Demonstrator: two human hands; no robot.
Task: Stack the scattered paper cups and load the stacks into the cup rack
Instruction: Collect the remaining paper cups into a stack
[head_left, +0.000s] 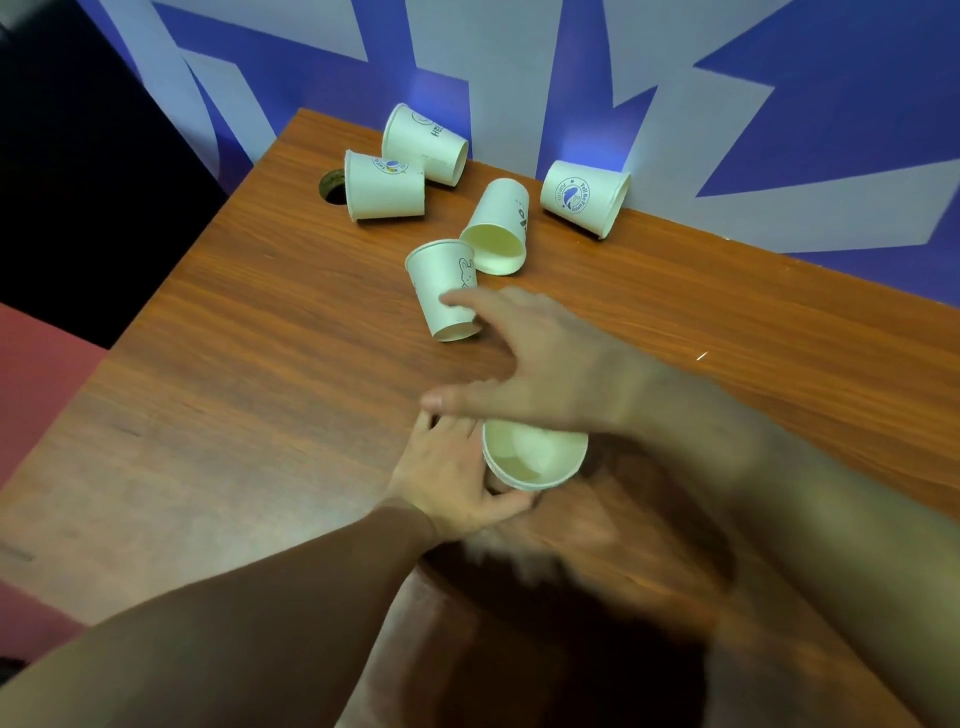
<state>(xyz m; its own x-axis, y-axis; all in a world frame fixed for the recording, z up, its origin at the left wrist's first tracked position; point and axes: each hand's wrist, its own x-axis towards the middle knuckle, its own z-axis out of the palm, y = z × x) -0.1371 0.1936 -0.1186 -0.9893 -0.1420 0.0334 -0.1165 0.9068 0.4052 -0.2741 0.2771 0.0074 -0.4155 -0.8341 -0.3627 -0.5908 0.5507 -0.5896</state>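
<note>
Near the middle of the wooden table (234, 364), my left hand (452, 478) grips a short stack of white paper cups (535, 460), its mouth facing me. My right hand (540, 358) hovers over the stack with fingers spread and straight, reaching toward a rabbit-print cup (441, 286) lying on its side. Its fingertips are at that cup's wall; contact is unclear. Another cup (496, 228) lies open-end toward me just behind. Three more cups lie tipped near the wall: one (384, 184) by a hole, one (423, 143) behind it, one (584, 197) at the right. No cup rack is in view.
A round cable hole (332, 187) opens in the table's far left corner. The blue and white wall (675, 78) runs right behind the far edge. The table's left edge drops to a red floor (41, 374).
</note>
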